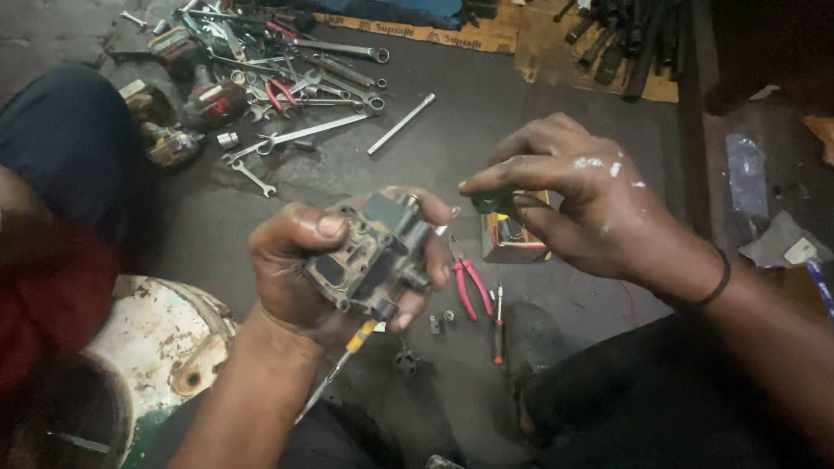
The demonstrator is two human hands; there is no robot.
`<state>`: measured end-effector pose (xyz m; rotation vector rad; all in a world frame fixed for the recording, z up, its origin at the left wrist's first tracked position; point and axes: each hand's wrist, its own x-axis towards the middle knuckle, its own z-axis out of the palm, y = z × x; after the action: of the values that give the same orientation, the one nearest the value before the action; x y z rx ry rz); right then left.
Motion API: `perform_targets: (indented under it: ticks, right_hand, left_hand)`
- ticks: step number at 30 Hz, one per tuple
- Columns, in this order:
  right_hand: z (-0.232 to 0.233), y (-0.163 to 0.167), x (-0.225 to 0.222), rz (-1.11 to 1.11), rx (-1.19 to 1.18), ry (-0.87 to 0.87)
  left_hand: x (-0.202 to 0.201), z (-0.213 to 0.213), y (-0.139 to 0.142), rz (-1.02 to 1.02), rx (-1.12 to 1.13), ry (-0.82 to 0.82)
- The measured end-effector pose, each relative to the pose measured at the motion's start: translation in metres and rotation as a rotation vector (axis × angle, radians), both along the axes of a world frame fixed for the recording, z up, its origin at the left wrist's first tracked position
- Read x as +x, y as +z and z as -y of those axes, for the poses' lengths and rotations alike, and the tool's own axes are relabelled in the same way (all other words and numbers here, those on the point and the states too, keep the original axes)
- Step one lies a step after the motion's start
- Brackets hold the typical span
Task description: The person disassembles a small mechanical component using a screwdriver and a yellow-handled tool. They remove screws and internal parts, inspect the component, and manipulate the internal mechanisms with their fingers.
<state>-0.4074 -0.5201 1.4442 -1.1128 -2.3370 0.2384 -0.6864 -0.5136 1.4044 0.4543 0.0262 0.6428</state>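
My left hand (pixel 300 260) is wrapped around a grimy metal part (pixel 369 256), thumb pressed over its top edge and fingers curled behind it, so it sits steady in the air above the floor (pixel 486 122) with its open face turned up toward me. A yellow-handled screwdriver (pixel 347 356) pokes out below that hand; I cannot tell whether my fingers grip it too or it only lies under them.

My right hand (pixel 582 204) comes in from the other side, thumb and forefinger pinched on a small dark green piece (pixel 493 201) just beside the part's upper corner, close but not clearly touching it. The other fingers are bent back out of the way, which keeps the pinch in my sight.

Right beneath my hands, on the floor, lie red pliers (pixel 471 287), a small red screwdriver (pixel 499 326) and a few loose bits (pixel 439 321), kept within easy reach. A small box (pixel 512 234) stands behind my right fingers. Further off, at the upper left, wrenches (pixel 295 104) and other tools are spread in a heap, well apart from the work. A rusted white drum (pixel 161 334) sits by my left forearm.
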Motion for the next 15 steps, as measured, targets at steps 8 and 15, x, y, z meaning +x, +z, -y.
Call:
perform_targets:
  ticks: [8,15]
  right_hand:
    - [-0.007,-0.015,-0.009,0.058,-0.091,0.048]
    - [-0.003,-0.019,-0.004,0.007,-0.358,0.182]
  left_hand:
    - [0.014,-0.003,-0.007,-0.018,-0.003,-0.034]
    - [0.017,0.002,-0.005,-0.217,0.092,-0.101]
